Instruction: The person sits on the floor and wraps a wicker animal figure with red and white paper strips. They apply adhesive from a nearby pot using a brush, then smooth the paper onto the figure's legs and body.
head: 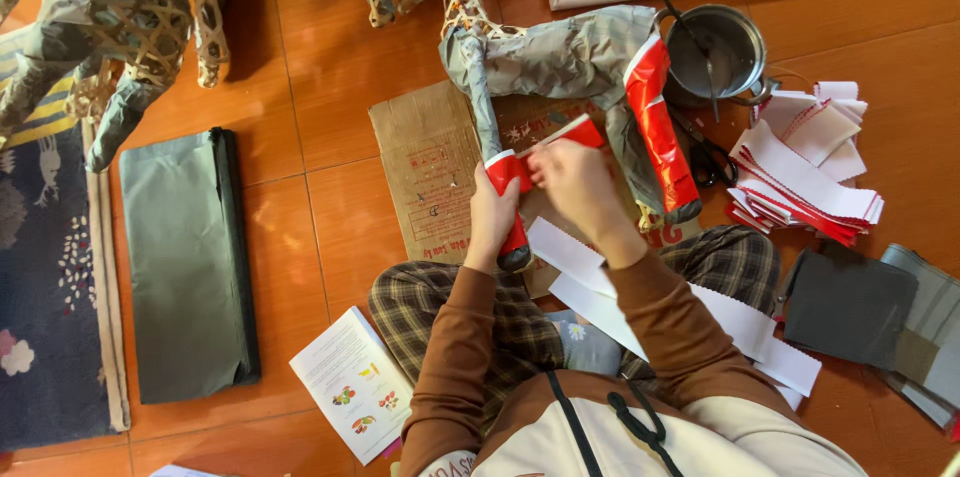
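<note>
Red paper strip [556,140], thin and tear-prone, wraps the front leg [497,152] of a light, brittle woven-bamboo animal frame [560,62] at 12 o'clock; left hand [492,217] closed around the leg's wrapped lower part, right hand [570,182] pinching the strip, glue pot [720,49] at 1 o'clock beyond.

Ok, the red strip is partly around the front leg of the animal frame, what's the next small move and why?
Probably pull the red strip snug around the leg with the right hand and press it flat. The left hand grips that leg just below the strip, and the strip's free end looks lifted off the leg. The back leg is already wrapped red.
</note>
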